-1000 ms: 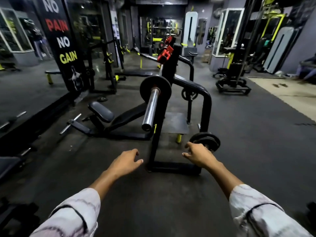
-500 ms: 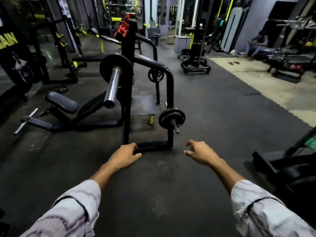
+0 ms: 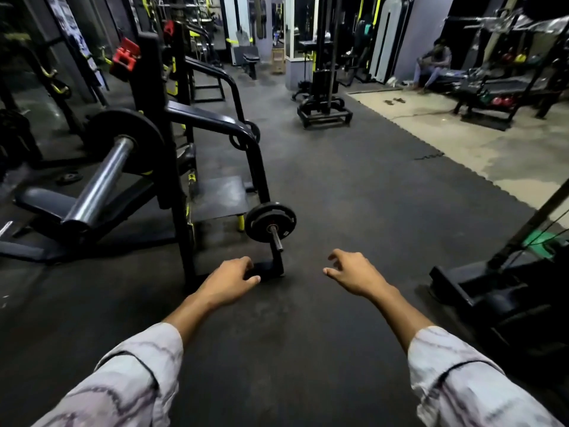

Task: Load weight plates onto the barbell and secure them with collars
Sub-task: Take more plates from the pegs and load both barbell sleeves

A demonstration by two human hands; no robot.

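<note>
The barbell's steel sleeve (image 3: 101, 180) juts toward me at the left, resting on the black bench rack (image 3: 172, 167), with one large black plate (image 3: 123, 140) on it. A smaller black plate (image 3: 270, 221) hangs on a storage peg low on the rack's frame. Red collars (image 3: 124, 58) sit high on the rack upright. My left hand (image 3: 229, 280) hovers in front of the rack's foot, fingers loosely curled, holding nothing. My right hand (image 3: 355, 272) floats to the right of the small plate, fingers loosely spread, empty.
A padded bench (image 3: 43, 201) lies left of the rack. A small plate (image 3: 69, 177) lies on the floor at far left. A cable machine (image 3: 323, 109) stands ahead, a machine base (image 3: 480, 285) at right. A person sits at the back right (image 3: 432, 67). Black rubber flooring runs ahead.
My view has swung to the right and moved closer; the rack and barbell shifted left in view. Both hands stay out in front, empty, the right one's fingers spreading slightly.
</note>
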